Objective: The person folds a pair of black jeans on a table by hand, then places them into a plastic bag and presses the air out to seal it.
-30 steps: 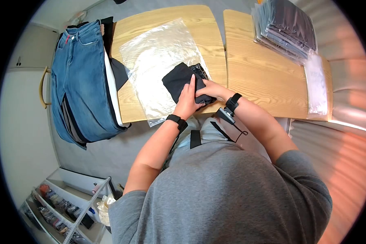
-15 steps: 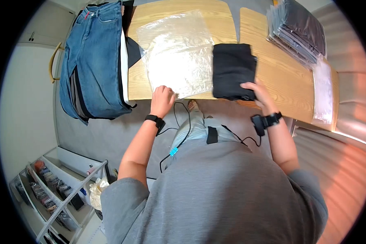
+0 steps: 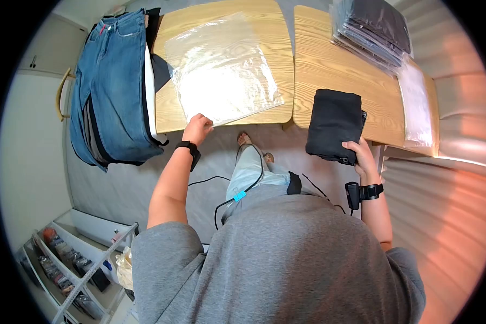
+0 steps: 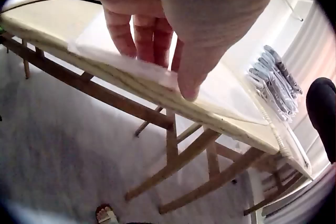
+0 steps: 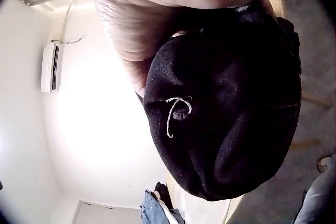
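Note:
In the head view a clear plastic bag (image 3: 227, 70) lies flat at the near edge of the left table. My left hand (image 3: 198, 129) is at its near corner; in the left wrist view the thumb and bent fingers of the left hand (image 4: 184, 19) pinch the bag's edge (image 4: 152, 71). Folded black trousers (image 3: 335, 124) hang in front of the right table, held at their lower right by my right hand (image 3: 364, 159), thumb on top. Close up in the right wrist view, the right hand (image 5: 173, 3) grips the dark fabric (image 5: 231, 113), where a white thread shows.
Blue jeans (image 3: 110, 81) lie over other garments at the left. On the right table (image 3: 345, 70) stand a stack of bagged clothes (image 3: 375, 27) and a pile of clear bags (image 3: 417, 108). A shelf rack (image 3: 92, 270) is at lower left; a cable hangs by the legs.
Both hands were on the black trousers over the bag. The right hand has carried them off to the right, past the left table; the left hand has let them go and moved to the bag's near corner.

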`<state>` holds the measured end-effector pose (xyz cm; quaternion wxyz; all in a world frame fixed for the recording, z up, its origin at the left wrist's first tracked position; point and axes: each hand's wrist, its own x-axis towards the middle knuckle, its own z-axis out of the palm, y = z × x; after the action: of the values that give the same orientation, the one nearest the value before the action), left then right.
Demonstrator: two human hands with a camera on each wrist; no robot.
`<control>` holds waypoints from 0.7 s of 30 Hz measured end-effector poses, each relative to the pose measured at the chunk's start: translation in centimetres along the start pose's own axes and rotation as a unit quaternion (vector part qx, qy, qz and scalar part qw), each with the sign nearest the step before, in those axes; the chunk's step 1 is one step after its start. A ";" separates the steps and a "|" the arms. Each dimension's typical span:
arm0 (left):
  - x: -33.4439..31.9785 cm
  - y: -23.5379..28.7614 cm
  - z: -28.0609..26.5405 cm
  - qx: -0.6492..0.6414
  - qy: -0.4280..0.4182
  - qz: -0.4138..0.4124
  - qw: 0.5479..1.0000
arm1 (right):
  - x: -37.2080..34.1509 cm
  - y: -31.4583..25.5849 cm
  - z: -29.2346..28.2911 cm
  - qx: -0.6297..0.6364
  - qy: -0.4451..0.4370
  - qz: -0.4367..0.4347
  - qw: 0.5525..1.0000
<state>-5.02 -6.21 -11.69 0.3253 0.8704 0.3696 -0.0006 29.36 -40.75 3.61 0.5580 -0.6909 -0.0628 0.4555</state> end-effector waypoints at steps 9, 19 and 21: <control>-0.2 0.5 0.2 0.072 0.004 0.053 0.996 | -1.9 0.5 0.7 -0.010 0.001 -0.006 1.000; 0.7 -1.4 0.1 -0.098 -0.018 0.006 0.995 | 0.8 -1.1 4.8 0.015 0.009 -0.007 1.000; 0.7 -1.3 0.0 -0.084 -0.020 0.010 0.996 | 1.1 -1.6 6.0 0.012 0.012 -0.008 1.000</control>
<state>-5.34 -5.08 -12.61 0.4046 0.8436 0.3526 0.0160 26.49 -35.27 4.60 0.5704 -0.6891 -0.0560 0.4436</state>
